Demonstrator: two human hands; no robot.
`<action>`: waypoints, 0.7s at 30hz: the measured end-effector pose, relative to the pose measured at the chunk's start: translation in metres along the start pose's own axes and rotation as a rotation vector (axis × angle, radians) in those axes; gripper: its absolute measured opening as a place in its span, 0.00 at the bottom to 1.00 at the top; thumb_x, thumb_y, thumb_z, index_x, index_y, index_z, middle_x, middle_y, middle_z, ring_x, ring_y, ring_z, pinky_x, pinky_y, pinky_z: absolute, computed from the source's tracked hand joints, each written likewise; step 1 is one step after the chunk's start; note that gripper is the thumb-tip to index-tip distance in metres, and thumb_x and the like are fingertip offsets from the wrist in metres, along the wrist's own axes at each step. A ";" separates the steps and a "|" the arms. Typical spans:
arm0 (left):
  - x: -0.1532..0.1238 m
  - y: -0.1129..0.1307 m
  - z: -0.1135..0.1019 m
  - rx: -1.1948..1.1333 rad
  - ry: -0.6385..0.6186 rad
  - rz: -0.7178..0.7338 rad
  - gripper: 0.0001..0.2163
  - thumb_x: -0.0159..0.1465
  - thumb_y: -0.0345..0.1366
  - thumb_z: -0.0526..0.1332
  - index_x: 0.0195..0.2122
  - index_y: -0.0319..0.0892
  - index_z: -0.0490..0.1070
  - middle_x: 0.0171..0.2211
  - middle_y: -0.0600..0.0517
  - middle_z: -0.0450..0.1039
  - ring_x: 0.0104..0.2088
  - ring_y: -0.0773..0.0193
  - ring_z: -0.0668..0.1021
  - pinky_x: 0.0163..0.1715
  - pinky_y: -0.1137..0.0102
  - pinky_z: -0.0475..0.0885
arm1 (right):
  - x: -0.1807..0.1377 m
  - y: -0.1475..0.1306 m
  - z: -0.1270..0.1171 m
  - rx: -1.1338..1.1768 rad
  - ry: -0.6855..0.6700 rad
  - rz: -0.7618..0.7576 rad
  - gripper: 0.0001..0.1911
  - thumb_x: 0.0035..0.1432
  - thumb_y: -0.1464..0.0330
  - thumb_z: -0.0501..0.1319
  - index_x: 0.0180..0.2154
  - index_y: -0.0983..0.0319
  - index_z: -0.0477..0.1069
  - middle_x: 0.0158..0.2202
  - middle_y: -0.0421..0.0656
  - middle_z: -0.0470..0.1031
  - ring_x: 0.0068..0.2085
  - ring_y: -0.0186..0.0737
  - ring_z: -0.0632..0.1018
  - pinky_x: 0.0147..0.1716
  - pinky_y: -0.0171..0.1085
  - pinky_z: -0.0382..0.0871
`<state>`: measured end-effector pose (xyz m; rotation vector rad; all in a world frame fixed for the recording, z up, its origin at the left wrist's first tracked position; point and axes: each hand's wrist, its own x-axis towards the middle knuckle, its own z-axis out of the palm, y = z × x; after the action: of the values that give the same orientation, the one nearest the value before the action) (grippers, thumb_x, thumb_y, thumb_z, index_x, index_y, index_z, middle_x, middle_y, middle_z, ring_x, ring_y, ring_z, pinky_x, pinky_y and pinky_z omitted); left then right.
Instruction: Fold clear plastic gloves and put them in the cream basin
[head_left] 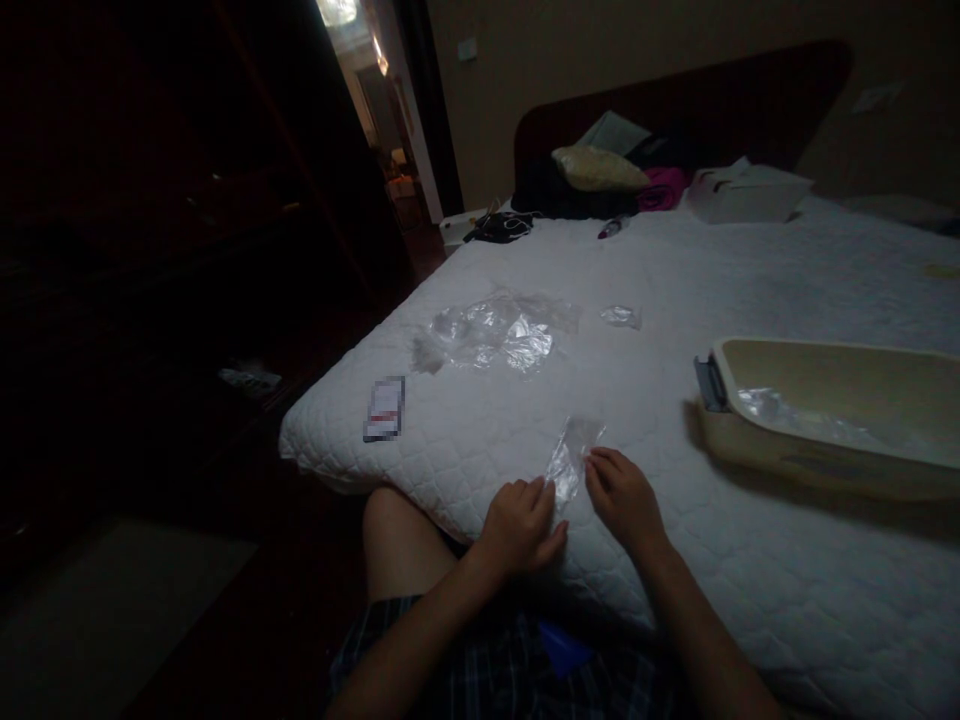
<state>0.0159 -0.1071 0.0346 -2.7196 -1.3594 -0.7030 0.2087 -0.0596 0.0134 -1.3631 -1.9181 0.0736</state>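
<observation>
Far left on the white quilted bed (pixel 675 270): flat rectangular item with dark edges and a pale, red-banded face (pixel 385 408), blurred out, can't read it. Right of that, a loose spread of crumpled clear plastic film (pixel 491 330), farther back.

Next, the person's left hand (pixel 519 522): fingers curled, fingertips at the lower left edge of the small clear rectangular plastic bag (pixel 576 450), thumb set apart. Can't tell from here if it's actually gripping.

Bag is at the near edge of the bed, between the two hands. Long axis runs away from the person and leans a bit right: near end low by the left fingertips, far end up and right. Can't make out which end is the mouth. Looks near weightless, limp, slick; I'd expect it to crease, slide and cling rather than hold a shape. Thin film, so a hard tug could stretch or tear it. Best hold: light pinch on opposite edges, flat finger pads, no nails.

Right hand (pixel 621 497): narrow, thumb and forefinger looking pinched on the bag's right edge.

Slightly right and well back: a small crumpled clear plastic packet (pixel 621 317). Far right: long cream plastic bin (pixel 817 475), grey latch (pixel 711 384) on its left end, some shiny clear film (pixel 772 405) inside.
</observation>
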 end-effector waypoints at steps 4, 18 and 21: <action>-0.001 -0.026 0.001 -0.021 0.081 -0.009 0.14 0.62 0.32 0.52 0.48 0.38 0.67 0.47 0.38 0.71 0.42 0.54 0.75 0.38 0.60 0.73 | -0.001 0.002 0.001 -0.014 -0.012 -0.029 0.13 0.59 0.66 0.52 0.38 0.62 0.74 0.41 0.49 0.76 0.42 0.45 0.75 0.44 0.47 0.69; 0.050 -0.053 0.035 -0.269 0.074 0.174 0.10 0.64 0.32 0.54 0.43 0.41 0.71 0.46 0.42 0.73 0.51 0.56 0.72 0.48 0.57 0.69 | -0.009 0.009 -0.001 0.087 0.051 -0.064 0.16 0.57 0.72 0.52 0.45 0.60 0.71 0.43 0.47 0.76 0.43 0.44 0.76 0.44 0.46 0.70; 0.048 -0.049 0.037 -0.295 0.085 0.112 0.11 0.64 0.33 0.52 0.45 0.41 0.70 0.46 0.41 0.73 0.49 0.57 0.73 0.48 0.57 0.69 | -0.009 0.009 -0.001 0.104 -0.001 -0.015 0.15 0.56 0.71 0.51 0.43 0.59 0.72 0.39 0.46 0.78 0.39 0.43 0.77 0.41 0.46 0.71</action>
<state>0.0180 -0.0326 0.0124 -2.9158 -1.1562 -1.0735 0.2177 -0.0637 0.0050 -1.2791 -1.8980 0.1641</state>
